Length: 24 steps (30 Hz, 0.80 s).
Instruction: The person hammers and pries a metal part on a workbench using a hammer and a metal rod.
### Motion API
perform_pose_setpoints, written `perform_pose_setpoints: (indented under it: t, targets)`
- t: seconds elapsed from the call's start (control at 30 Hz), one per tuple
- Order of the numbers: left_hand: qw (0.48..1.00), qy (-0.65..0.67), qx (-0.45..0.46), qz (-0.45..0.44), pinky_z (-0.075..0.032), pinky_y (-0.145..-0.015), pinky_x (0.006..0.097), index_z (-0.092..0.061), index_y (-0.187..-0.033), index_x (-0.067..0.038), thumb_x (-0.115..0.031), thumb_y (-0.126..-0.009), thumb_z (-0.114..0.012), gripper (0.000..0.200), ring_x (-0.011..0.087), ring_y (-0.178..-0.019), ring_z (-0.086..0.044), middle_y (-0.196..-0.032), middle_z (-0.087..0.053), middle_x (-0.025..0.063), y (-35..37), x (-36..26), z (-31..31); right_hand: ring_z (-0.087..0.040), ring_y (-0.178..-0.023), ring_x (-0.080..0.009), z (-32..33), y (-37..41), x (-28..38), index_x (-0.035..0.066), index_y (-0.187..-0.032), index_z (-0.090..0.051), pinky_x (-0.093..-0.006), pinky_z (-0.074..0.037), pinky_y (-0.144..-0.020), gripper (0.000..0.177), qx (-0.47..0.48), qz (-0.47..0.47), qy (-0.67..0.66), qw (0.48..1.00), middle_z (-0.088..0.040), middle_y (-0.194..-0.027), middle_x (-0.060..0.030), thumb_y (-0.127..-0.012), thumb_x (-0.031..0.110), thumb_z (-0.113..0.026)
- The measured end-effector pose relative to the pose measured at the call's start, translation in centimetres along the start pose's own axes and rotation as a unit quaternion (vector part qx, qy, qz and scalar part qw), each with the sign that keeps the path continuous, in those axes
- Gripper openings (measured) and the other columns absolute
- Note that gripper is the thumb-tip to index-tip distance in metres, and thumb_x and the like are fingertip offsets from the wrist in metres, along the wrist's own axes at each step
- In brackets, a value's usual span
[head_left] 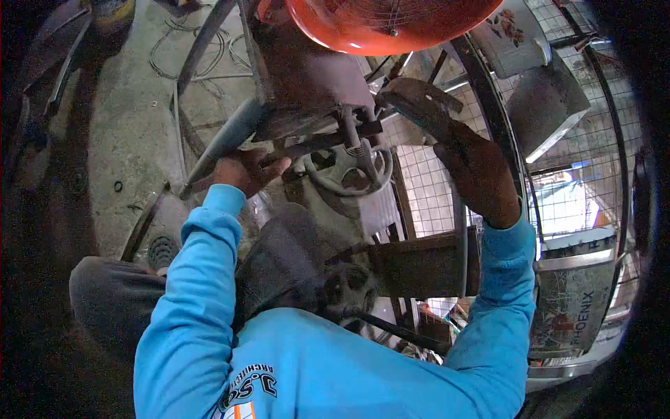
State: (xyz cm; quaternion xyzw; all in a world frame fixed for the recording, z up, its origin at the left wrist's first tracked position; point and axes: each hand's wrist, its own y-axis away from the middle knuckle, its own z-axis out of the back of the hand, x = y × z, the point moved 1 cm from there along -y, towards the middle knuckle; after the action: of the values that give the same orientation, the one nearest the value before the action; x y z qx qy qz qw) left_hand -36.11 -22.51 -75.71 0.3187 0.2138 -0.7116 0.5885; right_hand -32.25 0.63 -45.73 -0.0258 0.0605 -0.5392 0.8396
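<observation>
My left hand (246, 172) is at the near end of a dark flat metal bar (310, 145), its thumb below the bar and its fingers above it. The bar runs across the front of a brown metal machine body (310, 80). Below it is a spoked handwheel (349, 183) on a threaded shaft. My right hand (478, 171) is raised at the right, its fingers wrapped round a dark brown curved piece (419, 105) whose exact kind I cannot make out. A thick grey pipe (227, 140) slants past my left hand.
A red-orange round fan (398, 28) stands close at the top. Wire mesh (422, 185) and a dark upright frame (492, 105) line the right side. A grey box (548, 105) and a panel marked PHOENIX (572, 307) are there. Coiled wire (202, 52) lies on the floor.
</observation>
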Motion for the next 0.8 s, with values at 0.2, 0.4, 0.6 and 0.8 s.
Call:
perform_pose_setpoints:
  t: [0.2,0.4,0.6,0.8]
  targets:
    - [1.0,-0.019,0.01,0.019,-0.047,-0.081,0.0433,-0.064,-0.102,-0.01,-0.074,-0.074,-0.042,0.073,0.0354,-0.093,-0.06,-0.097,-0.063,0.0203,0.4,-0.9,1.2,-0.062,-0.075,-0.0385,0.0,0.4,0.2,-0.001,-0.1,-0.059,-0.0404,-0.051,-0.062,0.027,-0.054,0.083,-0.004,0.995,-0.062,-0.083,-0.0222,-0.082,0.02,-0.064]
    - [0.982,0.092,-0.117,-0.116,-0.046,-0.08,0.0481,-0.059,-0.108,-0.005,-0.058,-0.08,-0.052,0.06,0.0404,-0.091,-0.059,-0.1,-0.061,0.0235,0.1,-0.9,-4.4,-0.061,-0.074,-0.0397,0.2,1.9,-0.4,0.001,-0.102,-0.058,-0.0405,-0.049,-0.062,0.024,-0.062,-0.031,-0.066,0.995,-0.062,-0.084,-0.0226,-0.085,0.017,-0.06]
    - [0.971,0.06,-0.164,-0.165,-0.046,-0.081,0.0456,-0.059,-0.107,-0.007,-0.035,-0.085,-0.058,0.036,0.0388,-0.093,-0.057,-0.1,-0.061,0.0198,-1.9,-1.3,-8.0,-0.059,-0.063,-0.0289,1.6,4.0,-0.5,0.0,-0.1,-0.058,-0.0368,-0.045,-0.057,0.022,-0.124,-0.09,-0.118,0.981,-0.061,-0.074,-0.0182,-0.087,0.017,-0.055]
    - [0.966,0.229,-0.012,-0.119,-0.045,-0.079,0.0447,-0.06,-0.102,-0.005,-0.035,-0.089,-0.052,0.034,0.0353,-0.095,-0.058,-0.1,-0.061,0.0195,-0.6,-4.4,-9.4,-0.047,-0.05,-0.0121,2.3,5.6,0.2,0.002,-0.104,-0.058,-0.0297,-0.037,-0.047,0.028,-0.124,-0.17,-0.162,0.964,-0.053,-0.058,-0.0072,-0.089,0.025,-0.055]
